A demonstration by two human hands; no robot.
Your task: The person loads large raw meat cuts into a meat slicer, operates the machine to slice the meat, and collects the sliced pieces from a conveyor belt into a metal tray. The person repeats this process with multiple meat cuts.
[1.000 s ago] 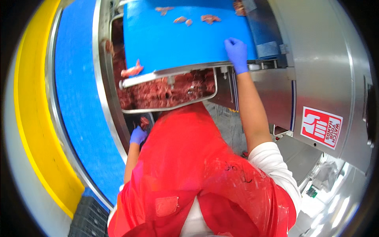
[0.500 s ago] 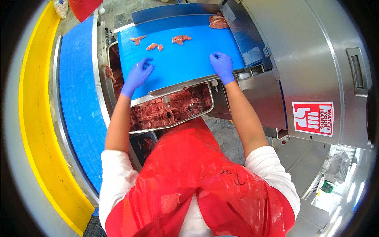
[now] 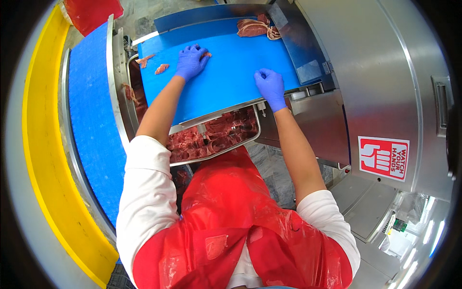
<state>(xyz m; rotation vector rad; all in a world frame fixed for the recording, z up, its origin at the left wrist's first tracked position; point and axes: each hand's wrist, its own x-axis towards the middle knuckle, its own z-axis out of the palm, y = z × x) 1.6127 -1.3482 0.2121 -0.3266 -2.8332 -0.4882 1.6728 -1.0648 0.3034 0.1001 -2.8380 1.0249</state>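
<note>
My left hand, in a blue glove, reaches over the blue conveyor belt with its fingers bent around a small meat scrap. Most of that scrap is hidden; a bit shows by the thumb. Left of the hand lie two other loose pieces, a meat trimming and a small oval meat piece. My right hand, gloved alike, is curled above the belt's near right part, and nothing shows between its fingers. Larger meat slices lie at the far right of the belt.
Below the belt's near edge stands a metal tub full of meat. Metal guards border the belt's right side. Another blue belt runs along the left, beside a yellow barrier. A steel machine housing rises at right.
My left hand has moved forward and right onto a meat scrap. The loose pieces and the larger slices have shifted left, and more of the slices shows. My right hand stays curled in nearly the same place.
</note>
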